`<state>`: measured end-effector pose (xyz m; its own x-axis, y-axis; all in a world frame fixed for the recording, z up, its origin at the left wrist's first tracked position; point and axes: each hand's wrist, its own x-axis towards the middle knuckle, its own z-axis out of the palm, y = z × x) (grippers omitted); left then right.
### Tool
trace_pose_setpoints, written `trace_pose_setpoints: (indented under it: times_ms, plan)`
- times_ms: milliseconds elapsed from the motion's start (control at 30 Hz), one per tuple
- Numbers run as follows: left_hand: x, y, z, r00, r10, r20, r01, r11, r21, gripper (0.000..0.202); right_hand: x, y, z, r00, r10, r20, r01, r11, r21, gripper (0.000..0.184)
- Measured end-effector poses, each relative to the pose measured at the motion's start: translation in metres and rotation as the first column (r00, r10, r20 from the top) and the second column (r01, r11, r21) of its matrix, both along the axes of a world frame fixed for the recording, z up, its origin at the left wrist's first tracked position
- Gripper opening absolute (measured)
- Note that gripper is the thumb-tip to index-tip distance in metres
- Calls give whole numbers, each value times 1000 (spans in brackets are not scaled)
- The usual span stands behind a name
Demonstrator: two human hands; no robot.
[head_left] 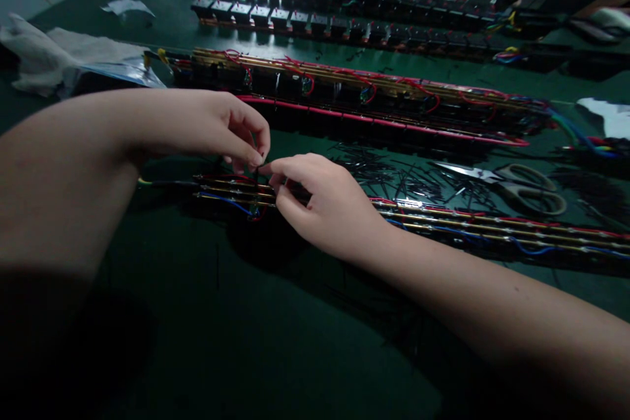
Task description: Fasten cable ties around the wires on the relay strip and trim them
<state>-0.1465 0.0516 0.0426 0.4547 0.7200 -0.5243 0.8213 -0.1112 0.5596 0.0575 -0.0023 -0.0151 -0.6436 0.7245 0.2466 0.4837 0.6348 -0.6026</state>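
Observation:
A long black socket strip (472, 228) with brass rails and red and blue wires lies across the dark green table (246, 328) in front of me. My left hand (216, 128) hovers over its left end, thumb and fingers pinched on a thin black cable tie (257, 174). My right hand (319, 203) rests on the strip, its fingertips pinched against the same tie, right next to the left fingertips. A blue and red wire loop (251, 212) sits just below the fingers.
Scissors (516, 185) lie to the right among several loose black cable ties (394, 177). Behind them lie a red-edged wired strip (374, 102) and further rows of black sockets (315, 21). A pale cloth (54, 56) sits at the far left.

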Motion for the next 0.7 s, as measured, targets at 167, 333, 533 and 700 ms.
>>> trace_pose_setpoints:
  times_ms: [167, 333, 533, 700]
  plan:
    - [0, -1, -1, 1000, -24, 20, 24, 1000, 2, 28, 0, 0, 1, 1000, 14, 18, -14, 1000, -1, 19]
    - [-2, 0, -5, 1000, -15, 21, 15, 1000, 8, 26, -1, 1, 1, 999, 21, 32, -22, 1000, 7, 20]
    - [-1, 2, -6, 999, -8, -31, 9, 1000, 28, 28, -1, 2, 1, 998, 25, 61, -26, 1000, 16, 22]
    - [6, -4, -3, 997, 56, -57, -55, 998, 14, 21, -1, 2, 1, 998, 40, 57, -41, 999, 11, 28]
